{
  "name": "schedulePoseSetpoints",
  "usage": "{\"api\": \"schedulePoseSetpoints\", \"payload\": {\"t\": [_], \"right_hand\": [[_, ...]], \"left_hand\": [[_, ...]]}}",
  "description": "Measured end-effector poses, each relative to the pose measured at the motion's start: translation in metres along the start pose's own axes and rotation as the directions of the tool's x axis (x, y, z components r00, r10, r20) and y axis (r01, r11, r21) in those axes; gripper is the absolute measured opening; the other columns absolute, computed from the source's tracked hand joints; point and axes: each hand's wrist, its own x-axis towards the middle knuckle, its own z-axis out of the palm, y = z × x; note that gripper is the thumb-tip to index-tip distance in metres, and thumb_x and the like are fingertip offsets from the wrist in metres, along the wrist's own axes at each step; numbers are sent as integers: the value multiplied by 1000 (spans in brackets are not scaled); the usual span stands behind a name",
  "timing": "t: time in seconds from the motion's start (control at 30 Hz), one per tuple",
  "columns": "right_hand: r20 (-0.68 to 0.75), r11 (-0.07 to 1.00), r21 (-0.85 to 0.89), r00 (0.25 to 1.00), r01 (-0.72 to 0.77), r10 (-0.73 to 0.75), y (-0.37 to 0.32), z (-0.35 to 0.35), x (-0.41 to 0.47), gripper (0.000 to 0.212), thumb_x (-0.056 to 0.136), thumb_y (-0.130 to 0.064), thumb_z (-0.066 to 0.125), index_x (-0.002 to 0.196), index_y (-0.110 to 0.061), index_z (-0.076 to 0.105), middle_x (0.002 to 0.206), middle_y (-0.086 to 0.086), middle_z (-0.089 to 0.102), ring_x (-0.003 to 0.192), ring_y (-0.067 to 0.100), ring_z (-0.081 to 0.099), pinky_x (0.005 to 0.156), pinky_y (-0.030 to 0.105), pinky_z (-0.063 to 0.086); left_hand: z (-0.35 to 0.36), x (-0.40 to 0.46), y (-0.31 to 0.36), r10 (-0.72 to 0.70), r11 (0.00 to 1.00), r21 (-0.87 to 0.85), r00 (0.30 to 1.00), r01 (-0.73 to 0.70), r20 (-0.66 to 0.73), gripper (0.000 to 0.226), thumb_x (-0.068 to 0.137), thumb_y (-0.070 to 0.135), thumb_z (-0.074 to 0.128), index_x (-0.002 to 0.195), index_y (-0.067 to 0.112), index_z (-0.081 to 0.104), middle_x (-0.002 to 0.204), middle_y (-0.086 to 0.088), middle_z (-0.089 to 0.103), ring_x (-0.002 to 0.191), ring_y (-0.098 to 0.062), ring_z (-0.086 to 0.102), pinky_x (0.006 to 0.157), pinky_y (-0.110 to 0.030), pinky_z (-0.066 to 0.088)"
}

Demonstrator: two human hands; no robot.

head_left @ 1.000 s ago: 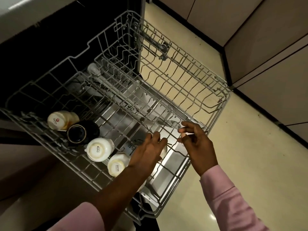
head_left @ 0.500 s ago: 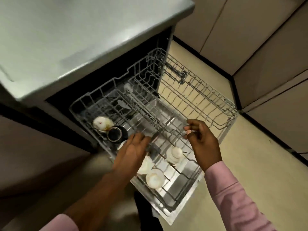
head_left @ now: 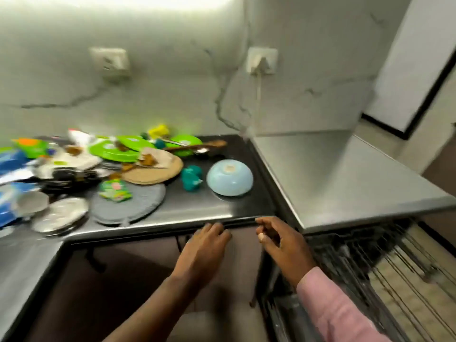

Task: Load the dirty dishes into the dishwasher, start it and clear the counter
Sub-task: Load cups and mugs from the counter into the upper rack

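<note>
A: Both hands are up at the counter's [head_left: 172, 219] front edge. Left hand [head_left: 204, 245] is palm down, fingers fairly straight, tips at the edge, holding nothing.

B: And the right hand [head_left: 278, 239] is just beside it, fingers loosely curled, empty too. The pulled-out dishwasher rack [head_left: 385, 265] is below it at the right edge, blurred.

A: I reckon the next pick is the pale blue bowl [head_left: 230, 177], upside down near the counter's right edge. Cup it from above, turn it over the rack, don't drag it.

B: Left of it sit a teal cup [head_left: 192, 178], a grey plate [head_left: 130, 206] at the front, and a tan plate [head_left: 154, 171] with scraps. Tip those scraps off first, I'd say.

A: Green plates [head_left: 118, 150] and a wooden spoon [head_left: 197, 145] are heaped toward the back. Plenty left to load.
</note>
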Motion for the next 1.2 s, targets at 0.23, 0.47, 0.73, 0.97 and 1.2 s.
{"api": "schedulePoseSetpoints", "payload": {"t": [0.23, 0.47, 0.73, 0.97, 1.2], "right_hand": [[185, 972, -2, 955, 235, -231, -119, 71, 56, 33, 86, -9, 65, 110, -31, 60, 95, -12, 64, 87, 7, 61, 77, 16, 51], [281, 915, 10, 878, 402, -389, -157, 147, 128, 33, 84, -9, 67, 112, -26, 62, 95, -11, 65, 85, 5, 60, 74, 11, 46], [496, 857, 92, 723, 508, -482, -140, 272, 240, 37, 86, -17, 67, 118, -28, 55, 101, -8, 62, 87, 5, 59, 80, 21, 49], [617, 808, 189, 573, 558, -540, -156, 367, 325, 41, 83, -17, 68, 121, -19, 55, 100, -4, 61, 87, 13, 59, 79, 26, 47], [638, 817, 282, 537, 503, -552, -148, 417, 374, 35, 84, -19, 63, 115, -32, 54, 99, -9, 61, 84, 7, 60, 78, 30, 51]], "left_hand": [[-113, -82, -123, -340, 939, -22, 922, 342, -187, 16, 79, 25, 51, 91, 21, 61, 91, -1, 60, 81, -28, 62, 64, -40, 53], [-150, -132, -216, -718, 690, -239, 603, 683, -348, 19, 83, 11, 69, 98, 21, 65, 102, 0, 62, 92, -25, 61, 75, -37, 51], [-134, -136, -329, -859, 400, -378, 198, 835, -473, 29, 79, 2, 72, 105, 9, 63, 104, -12, 63, 95, -33, 61, 84, -44, 48], [-115, -120, -396, -932, 285, -229, 213, 931, -293, 77, 71, 16, 83, 140, 21, 47, 142, -9, 46, 128, -31, 41, 105, -41, 33], [-108, -118, -439, -834, 540, 172, 552, 824, -28, 98, 54, 3, 86, 139, 32, 45, 135, -4, 51, 108, -31, 59, 78, -37, 55]]}}
